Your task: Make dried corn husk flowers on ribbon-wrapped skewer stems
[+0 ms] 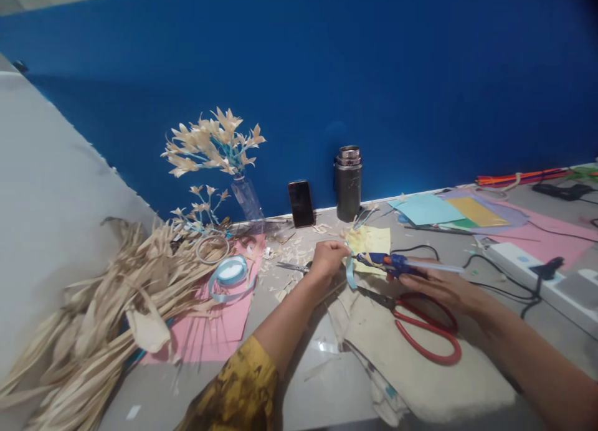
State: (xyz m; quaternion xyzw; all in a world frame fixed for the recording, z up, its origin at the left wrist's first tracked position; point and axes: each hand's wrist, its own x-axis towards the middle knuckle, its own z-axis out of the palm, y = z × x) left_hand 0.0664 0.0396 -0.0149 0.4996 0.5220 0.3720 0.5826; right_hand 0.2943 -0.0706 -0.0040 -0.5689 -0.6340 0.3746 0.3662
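On the middle of the grey counter point(322, 381), before a blue wall point(374, 76), the left hand point(328, 261) is pinching a pale ribbon point(349, 274) in its grip; the right hand point(443, 286) is holding a glue gun point(395, 265) in its grip alongside.

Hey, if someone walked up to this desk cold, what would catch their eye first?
Probably the bright blue wall behind the desk, and against it the bouquet of pale straw flowers in a clear bottle at back left. Next, at centre, the left hand pinching a light blue ribbon beside the blue glue gun in the right hand.
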